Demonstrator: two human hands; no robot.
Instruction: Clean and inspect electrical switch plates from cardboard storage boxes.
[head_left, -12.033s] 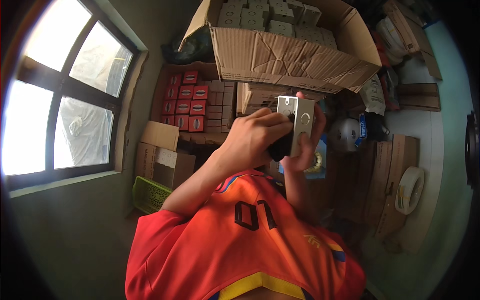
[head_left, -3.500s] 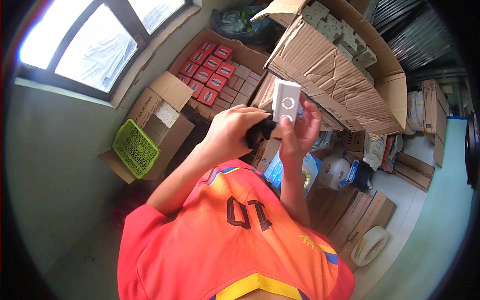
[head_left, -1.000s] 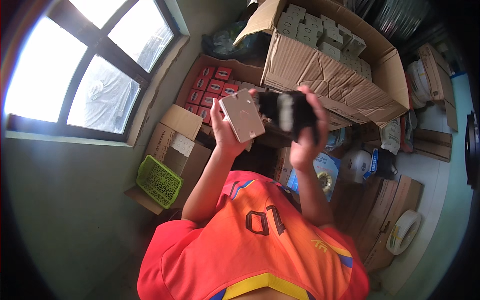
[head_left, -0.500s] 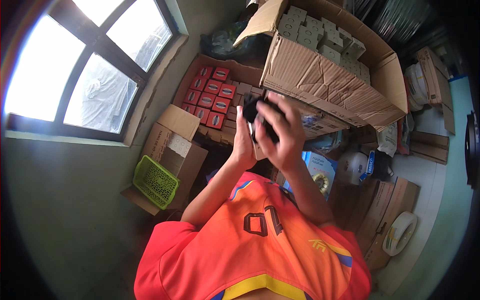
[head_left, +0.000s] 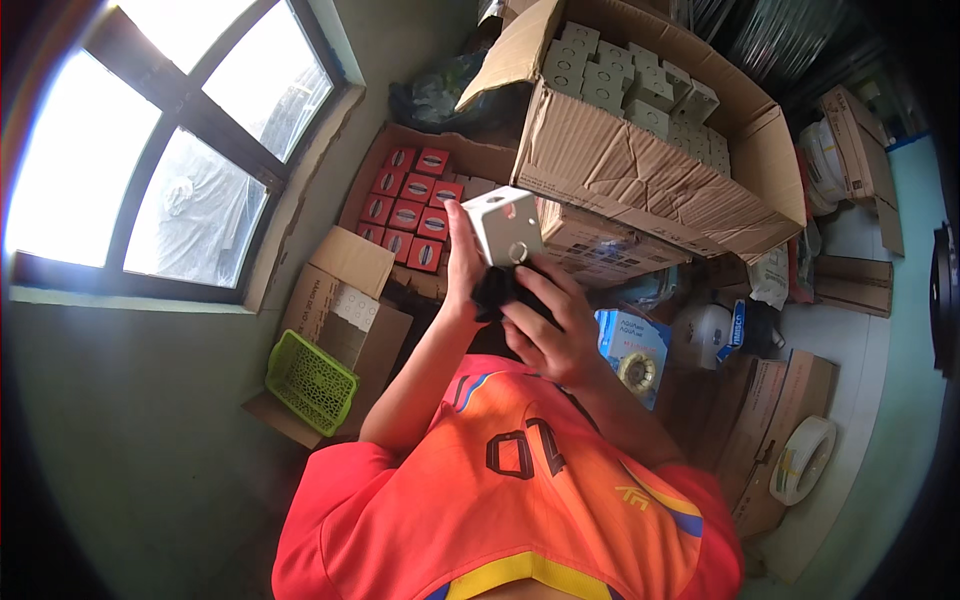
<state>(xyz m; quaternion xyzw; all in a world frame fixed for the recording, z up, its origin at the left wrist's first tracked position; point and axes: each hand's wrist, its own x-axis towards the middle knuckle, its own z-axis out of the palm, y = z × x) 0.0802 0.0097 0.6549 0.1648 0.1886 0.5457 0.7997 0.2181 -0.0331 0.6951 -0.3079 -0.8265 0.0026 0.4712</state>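
A white square electrical box with round knockouts is held up in front of my chest. My left hand grips it along its left side, fingers closed round it and partly hidden. A soft-looking black thing, perhaps a cloth, lies against the box's lower end. Bent fingers of my right hand press on that black thing at the box's near edge. What the black thing exactly is, I cannot make out.
Ahead stands a large open carton of similar white boxes. Left of it, a carton holds several small red boxes. A green plastic basket sits at the left, below the window. On the right are a blue package and a white coil.
The white box has been turned and tilted up, so its sides now show. My right hand and the black thing have moved down from its top to its near end.
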